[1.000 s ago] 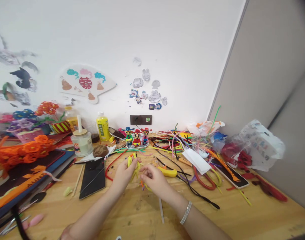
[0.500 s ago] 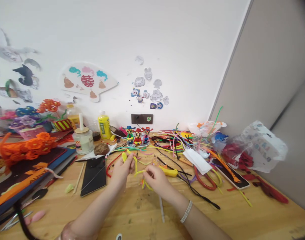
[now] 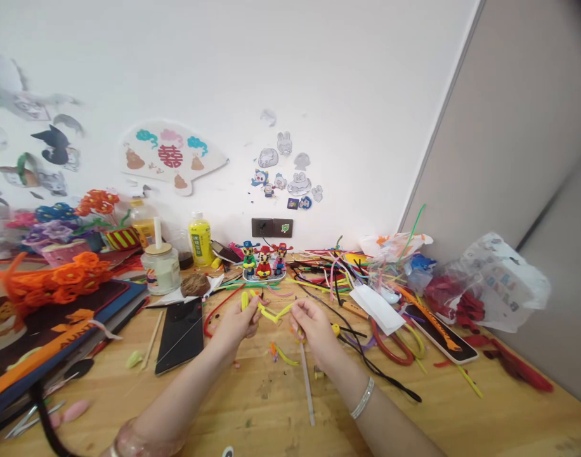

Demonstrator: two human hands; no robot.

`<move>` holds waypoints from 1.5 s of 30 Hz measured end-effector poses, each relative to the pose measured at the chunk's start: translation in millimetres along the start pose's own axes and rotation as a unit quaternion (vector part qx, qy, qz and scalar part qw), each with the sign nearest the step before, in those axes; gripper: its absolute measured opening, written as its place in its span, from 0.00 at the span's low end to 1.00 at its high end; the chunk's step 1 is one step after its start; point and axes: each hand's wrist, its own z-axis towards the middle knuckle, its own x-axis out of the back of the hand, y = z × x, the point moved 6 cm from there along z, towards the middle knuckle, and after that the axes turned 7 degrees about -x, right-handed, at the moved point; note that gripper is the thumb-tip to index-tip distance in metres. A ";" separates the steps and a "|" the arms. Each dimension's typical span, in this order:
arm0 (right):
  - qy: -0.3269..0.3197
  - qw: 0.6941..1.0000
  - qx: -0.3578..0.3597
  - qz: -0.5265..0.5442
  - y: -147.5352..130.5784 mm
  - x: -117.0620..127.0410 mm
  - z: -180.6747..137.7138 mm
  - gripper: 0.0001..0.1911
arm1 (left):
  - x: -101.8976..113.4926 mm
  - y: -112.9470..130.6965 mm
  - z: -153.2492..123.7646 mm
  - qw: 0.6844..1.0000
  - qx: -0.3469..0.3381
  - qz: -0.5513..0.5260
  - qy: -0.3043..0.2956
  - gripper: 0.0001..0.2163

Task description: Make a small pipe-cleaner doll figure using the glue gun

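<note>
A yellow pipe cleaner [image 3: 270,315] spans the gap between my two hands, bent into a shallow V. My left hand [image 3: 238,322] pinches its left part, where a thicker yellow loop stands up above the fingers. The other end is pinched between the fingertips of my right hand [image 3: 312,327]. Below the hands, short yellow and orange pieces [image 3: 283,355] lie on the wooden table [image 3: 252,406]. A thin pale strip [image 3: 307,387] lies just under my right hand. Behind the hands stand three small colourful figurines [image 3: 263,263] on a base.
A dark tablet [image 3: 180,336] lies left of my hands, with a candle jar [image 3: 161,270] and yellow bottle [image 3: 200,239] behind it. Tangled pipe cleaners [image 3: 328,270], a white paper piece [image 3: 377,309] and a phone [image 3: 440,333] lie to the right. Orange fuzzy flowers [image 3: 71,276] rest at far left.
My right hand has moved up and slightly right, drawing the yellow strand out between the hands. The short pieces and pale strip beneath it now show more fully.
</note>
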 end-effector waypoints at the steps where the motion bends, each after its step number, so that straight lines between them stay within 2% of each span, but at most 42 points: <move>1: 0.001 0.999 -0.010 0.054 -1.6 4.5 2.1 0.11 | -1.1 -1.0 0.8 1.000 0.000 0.016 -0.017 0.18; 4: 0.015 0.986 -0.012 0.168 -17.3 27.8 8.6 0.11 | -0.4 -1.8 4.0 0.995 -0.005 0.072 -0.066 0.17; 9: 0.051 0.971 0.012 0.234 -50.0 75.6 15.9 0.16 | 2.2 6.5 5.7 0.982 -0.036 0.140 -0.118 0.14; 12: 0.061 0.963 0.026 0.261 -55.2 83.7 16.4 0.15 | -4.3 5.6 2.4 0.977 -0.038 0.157 -0.139 0.14; 17: 0.066 0.961 0.034 0.268 -41.5 60.7 11.6 0.06 | -21.5 -7.6 -7.8 0.975 0.011 0.138 -0.173 0.16; 20: -0.011 0.987 -0.034 0.158 -23.3 28.5 5.8 0.07 | -27.4 -9.8 -12.1 0.978 0.029 0.117 -0.168 0.18; 23: -0.080 0.992 -0.084 0.057 -6.7 3.9 -1.5 0.11 | -27.5 -8.6 -13.2 0.984 0.030 0.106 -0.137 0.18; 28: -0.069 0.988 -0.100 -0.097 8.5 -4.5 -2.7 0.16 | -24.5 -9.8 -11.7 0.989 0.032 0.102 -0.101 0.18; 32: -0.043 0.979 -0.039 -0.195 7.3 -6.5 -1.2 0.17 | -23.6 -10.3 -11.7 0.991 0.032 0.100 -0.082 0.19; 34: -0.032 0.979 -0.021 -0.198 7.4 -7.5 -1.6 0.17 | -25.7 -9.0 -13.8 0.992 0.033 0.091 -0.086 0.18; 40: -0.019 0.992 -0.082 -0.094 18.0 -5.7 -2.6 0.17 | -34.2 -1.2 -21.3 0.990 0.039 0.058 -0.125 0.16; 45: -0.005 0.991 -0.081 -0.105 15.5 -4.4 -3.0 0.18 | -39.4 -2.2 -24.4 0.984 0.052 0.032 -0.168 0.16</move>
